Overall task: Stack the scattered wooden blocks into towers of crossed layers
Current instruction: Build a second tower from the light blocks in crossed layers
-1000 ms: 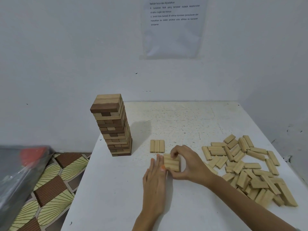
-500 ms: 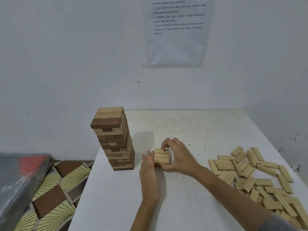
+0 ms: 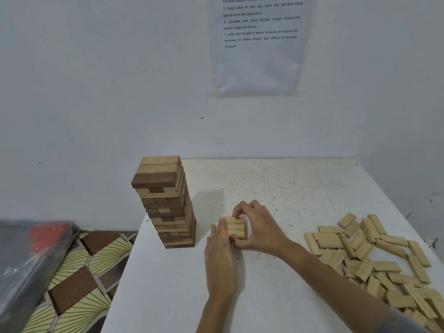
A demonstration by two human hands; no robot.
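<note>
Left hand (image 3: 219, 258) flat on table (image 3: 168, 296), fingers straight, tips pressed against left side of small stack (image 3: 235, 227). Right hand (image 3: 260, 227) curled round same stack: fingers over far edge, thumb at near right corner. Loose blocks (image 3: 374, 258) heaped well right. Tall tower (image 3: 165, 203) just left beyond stack. Printed sheet (image 3: 260, 44) on wall.
</note>
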